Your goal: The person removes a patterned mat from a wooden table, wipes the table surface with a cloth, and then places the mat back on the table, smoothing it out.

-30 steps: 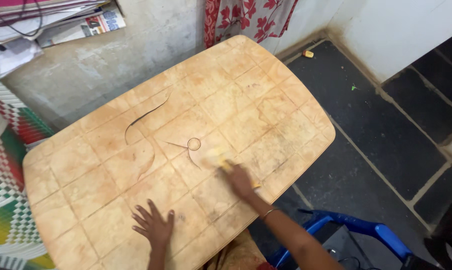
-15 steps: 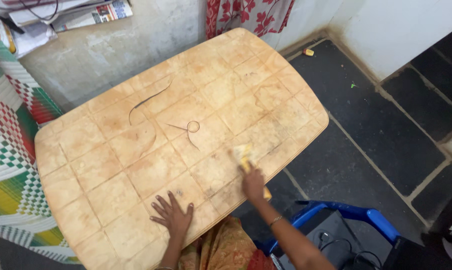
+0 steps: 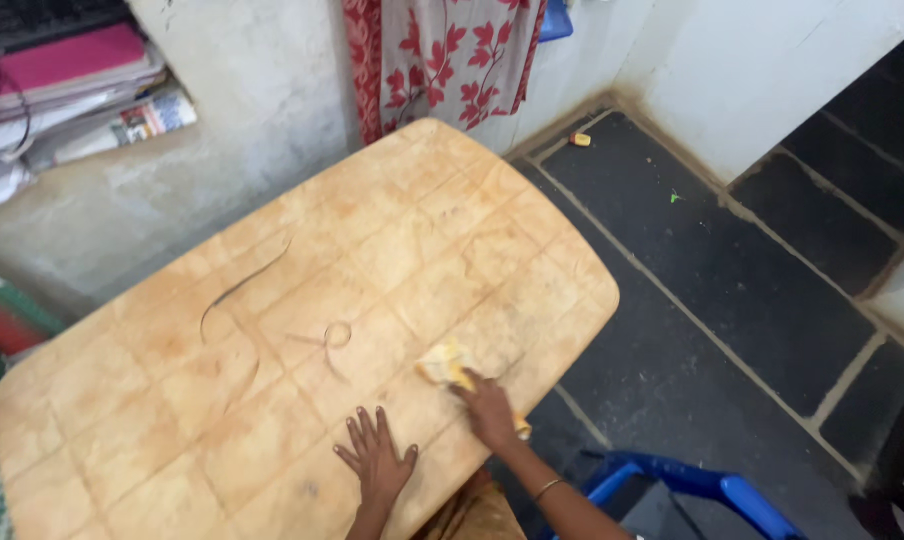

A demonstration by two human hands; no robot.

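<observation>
Right grip (image 3: 490, 408) closed on a yellow cloth (image 3: 446, 364) — crumpled, blurred — pressed on the table (image 3: 272, 260); left hand (image 3: 377, 460) flat, fingers spread.

Both hands low in view, arms entering from six o'clock.
Left hand (image 3: 377, 462) lies flat, fingers spread toward twelve o'clock; right hand (image 3: 489, 410), at its three o'clock, is curled closed, wrist bent.

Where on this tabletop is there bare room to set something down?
Most of the table is bare: the far end toward the floral curtain, and the near-left corner. It is crowded only at the near edge, where the left hand lies flat and the right hand presses a yellow cloth.
</observation>
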